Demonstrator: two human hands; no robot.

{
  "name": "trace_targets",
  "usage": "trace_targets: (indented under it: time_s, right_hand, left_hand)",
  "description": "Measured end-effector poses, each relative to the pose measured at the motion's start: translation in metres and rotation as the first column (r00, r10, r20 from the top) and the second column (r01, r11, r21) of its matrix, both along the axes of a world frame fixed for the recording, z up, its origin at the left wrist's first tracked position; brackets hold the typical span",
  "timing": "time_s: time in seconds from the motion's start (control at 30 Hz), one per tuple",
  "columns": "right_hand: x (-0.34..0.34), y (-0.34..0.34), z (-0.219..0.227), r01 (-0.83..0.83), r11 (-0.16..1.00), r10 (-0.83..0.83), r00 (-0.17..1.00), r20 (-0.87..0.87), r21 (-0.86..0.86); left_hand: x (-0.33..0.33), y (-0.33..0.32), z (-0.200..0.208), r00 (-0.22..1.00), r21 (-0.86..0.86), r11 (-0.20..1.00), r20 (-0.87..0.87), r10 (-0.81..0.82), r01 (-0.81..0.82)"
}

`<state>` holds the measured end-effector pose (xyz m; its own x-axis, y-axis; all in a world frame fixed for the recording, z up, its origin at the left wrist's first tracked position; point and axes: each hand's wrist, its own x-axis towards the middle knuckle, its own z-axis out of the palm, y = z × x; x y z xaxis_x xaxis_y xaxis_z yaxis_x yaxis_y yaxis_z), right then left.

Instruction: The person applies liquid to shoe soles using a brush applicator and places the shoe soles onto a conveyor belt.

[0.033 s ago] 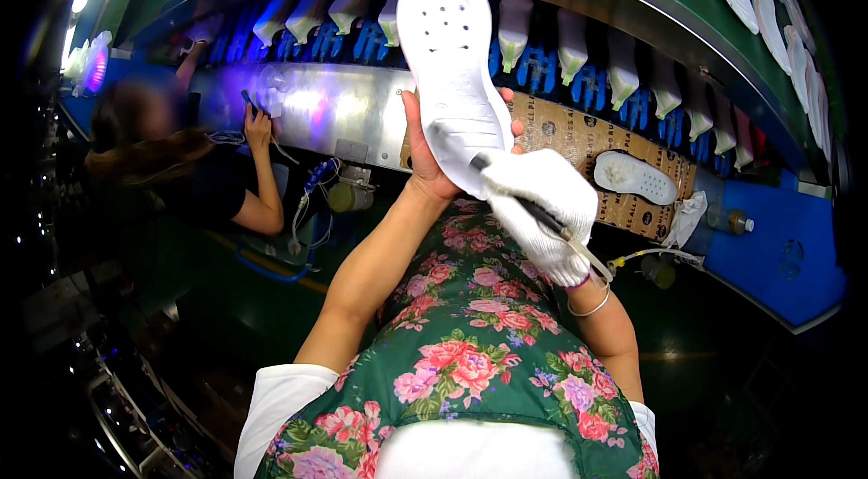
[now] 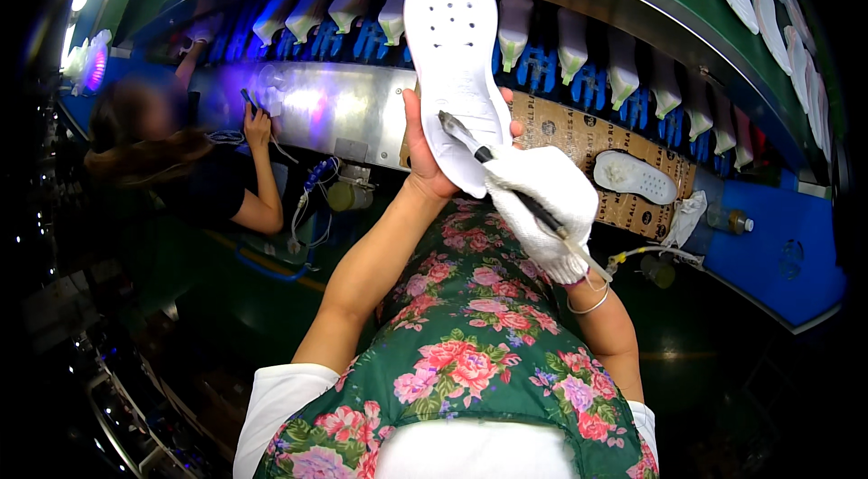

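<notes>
My bare left hand [image 2: 425,143] grips a white shoe sole [image 2: 452,72] from beneath, thumb along one edge and fingertips at the other. The sole is held up lengthwise, with its cluster of small holes at the far end. In my right hand [image 2: 545,199], covered by a white knit glove, is a brush [image 2: 482,154] with a dark handle and a thin tube trailing from its back end. The brush's bristles touch the sole's surface in its near half. Both hands are closed around what they hold.
Beyond my hands, a row of pale shoe pieces [image 2: 572,45] stands on blue holders. Another sole [image 2: 635,177] lies on brown cardboard [image 2: 551,131] to the right, near a crumpled white cloth [image 2: 687,217] and clear bottle [image 2: 731,220]. A co-worker [image 2: 181,145] works at left.
The brush tip has moved left and away from me across the sole, its bristles now plainly visible. The sole has shifted slightly to the right.
</notes>
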<state>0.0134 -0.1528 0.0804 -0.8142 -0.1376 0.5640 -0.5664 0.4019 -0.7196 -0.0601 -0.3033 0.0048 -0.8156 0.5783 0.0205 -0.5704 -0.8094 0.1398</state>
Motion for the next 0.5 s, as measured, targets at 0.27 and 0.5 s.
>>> trace_targets:
  time_s: [0.27,0.5]
  right_hand:
    - [0.004,0.001,-0.012,-0.065,0.997,0.066,0.997,0.046,-0.032]
    - [0.023,-0.016,-0.002,-0.213,0.969,0.234,0.953,0.192,-0.125]
  left_hand:
    - [-0.018,-0.024,-0.003,0.959,-0.148,0.968,-0.166,-0.229,0.205]
    - [-0.029,-0.026,-0.004,0.930,-0.065,0.948,-0.181,-0.320,0.313]
